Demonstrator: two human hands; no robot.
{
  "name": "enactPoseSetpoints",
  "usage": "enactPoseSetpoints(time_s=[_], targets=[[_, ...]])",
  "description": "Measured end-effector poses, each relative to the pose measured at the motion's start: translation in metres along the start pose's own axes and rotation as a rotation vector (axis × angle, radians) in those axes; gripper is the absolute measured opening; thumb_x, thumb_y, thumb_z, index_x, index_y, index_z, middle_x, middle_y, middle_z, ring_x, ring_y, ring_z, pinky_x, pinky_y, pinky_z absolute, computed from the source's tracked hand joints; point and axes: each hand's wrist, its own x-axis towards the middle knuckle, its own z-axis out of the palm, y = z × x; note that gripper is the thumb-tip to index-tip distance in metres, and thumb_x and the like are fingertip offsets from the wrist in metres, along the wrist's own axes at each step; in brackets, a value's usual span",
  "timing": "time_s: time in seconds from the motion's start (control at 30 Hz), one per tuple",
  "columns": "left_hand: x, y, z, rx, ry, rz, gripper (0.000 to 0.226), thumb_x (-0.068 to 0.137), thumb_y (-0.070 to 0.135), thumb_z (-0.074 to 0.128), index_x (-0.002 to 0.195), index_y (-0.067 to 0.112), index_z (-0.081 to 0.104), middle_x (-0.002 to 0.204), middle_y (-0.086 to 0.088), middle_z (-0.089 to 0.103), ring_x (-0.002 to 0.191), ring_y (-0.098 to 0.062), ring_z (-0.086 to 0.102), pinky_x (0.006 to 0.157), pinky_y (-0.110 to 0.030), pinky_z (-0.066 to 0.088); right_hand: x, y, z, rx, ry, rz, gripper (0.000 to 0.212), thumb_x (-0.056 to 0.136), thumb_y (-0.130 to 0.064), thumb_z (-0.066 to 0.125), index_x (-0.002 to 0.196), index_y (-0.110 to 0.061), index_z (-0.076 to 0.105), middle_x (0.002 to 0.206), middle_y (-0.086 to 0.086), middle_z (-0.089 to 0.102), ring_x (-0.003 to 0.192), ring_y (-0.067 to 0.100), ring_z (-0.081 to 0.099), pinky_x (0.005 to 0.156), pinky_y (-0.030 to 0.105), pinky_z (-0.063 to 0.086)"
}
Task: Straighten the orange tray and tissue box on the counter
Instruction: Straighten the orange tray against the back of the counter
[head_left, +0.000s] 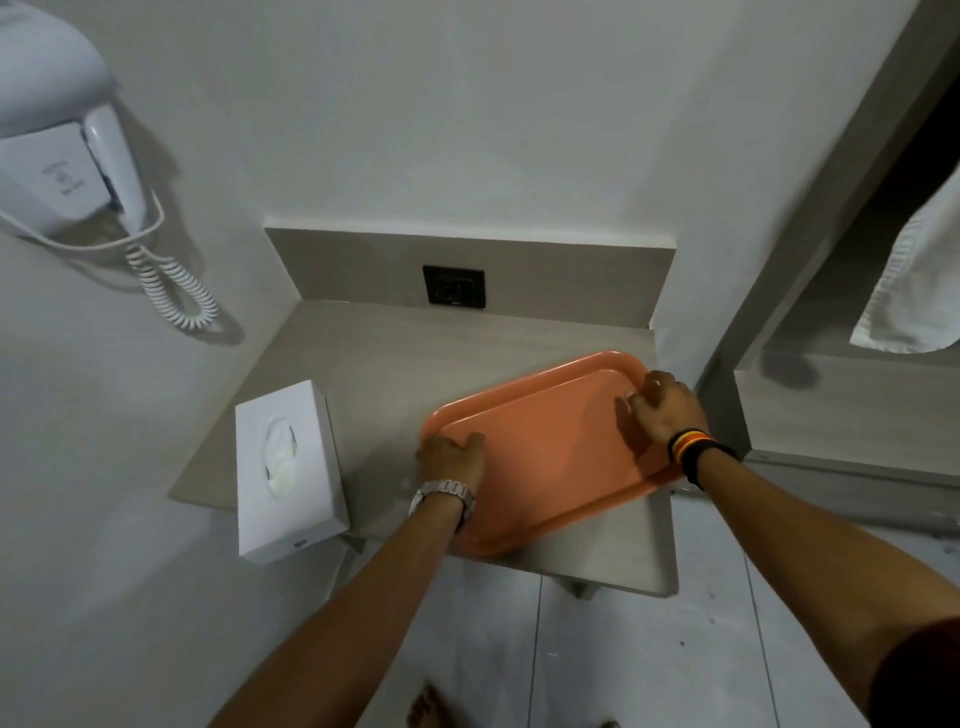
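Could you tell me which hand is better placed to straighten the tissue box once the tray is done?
Left, probably. The left hand grips the tray on the edge nearest the tissue box, while the right hand is across the tray by the wall.

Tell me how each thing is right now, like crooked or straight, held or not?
Tray: empty, lying crooked on the counter, a corner past its edge.
Left hand: gripping the tray's left rim.
Right hand: gripping the tray's far right rim.
Tissue box: untouched, a tissue in its slot, near end over the edge.
Hair dryer: docked on the wall, cord dangling.
Towel: hanging.
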Motion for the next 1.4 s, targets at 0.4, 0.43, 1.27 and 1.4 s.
enactPoseSetpoints(time_s=[0.4, 0.43, 1.27, 1.4], targets=[[0.165, 0.043, -0.071, 0.065, 0.032, 0.154, 0.083, 0.090, 0.057, 0.049, 0.152, 0.008, 0.023, 0.149, -0.018, 0.048, 0.132, -0.042, 0.049, 0.107, -0.049, 0.041, 0.011, -0.069, 0.061, 0.358, 0.034, 0.222, 0.057, 0.093, -0.042, 0.060, 0.141, -0.017, 0.044, 0.141, 0.014, 0.054, 0.123, 0.039, 0.053, 0.103, 0.053, 0.043], [0.176, 0.043, -0.071, 0.058, 0.028, 0.171, 0.089, 0.089, 0.060, 0.048, 0.155, 0.010, 0.017, 0.152, -0.017, 0.045, 0.135, -0.041, 0.047, 0.109, -0.049, 0.040, 0.012, -0.071, 0.067, 0.372, 0.039, 0.240, 0.057, 0.093, -0.041, 0.060, 0.141, -0.017, 0.044, 0.141, 0.014, 0.054, 0.123, 0.039, 0.053, 0.103, 0.053, 0.042], [0.103, -0.129, -0.030, 0.597, 0.095, 0.634, 0.088, 0.092, 0.067, -0.001, 0.158, 0.009, 0.010, 0.166, -0.009, -0.004, 0.155, -0.027, 0.004, 0.119, -0.033, -0.020, -0.121, -0.027, 0.152, -0.276, 0.046, -0.332, 0.068, 0.101, -0.049, 0.029, 0.158, -0.018, 0.008, 0.167, 0.003, 0.003, 0.153, 0.020, 0.000, 0.123, 0.051, 0.000], [0.118, -0.122, -0.036, 0.706, 0.058, 0.651, 0.087, 0.088, 0.068, -0.009, 0.155, 0.013, -0.004, 0.165, -0.007, -0.011, 0.155, -0.024, -0.002, 0.122, -0.044, -0.012, -0.105, -0.026, 0.152, -0.291, 0.029, -0.333, 0.069, 0.101, -0.048, 0.028, 0.158, -0.017, 0.003, 0.167, 0.003, -0.003, 0.153, 0.019, -0.006, 0.123, 0.050, -0.001]])
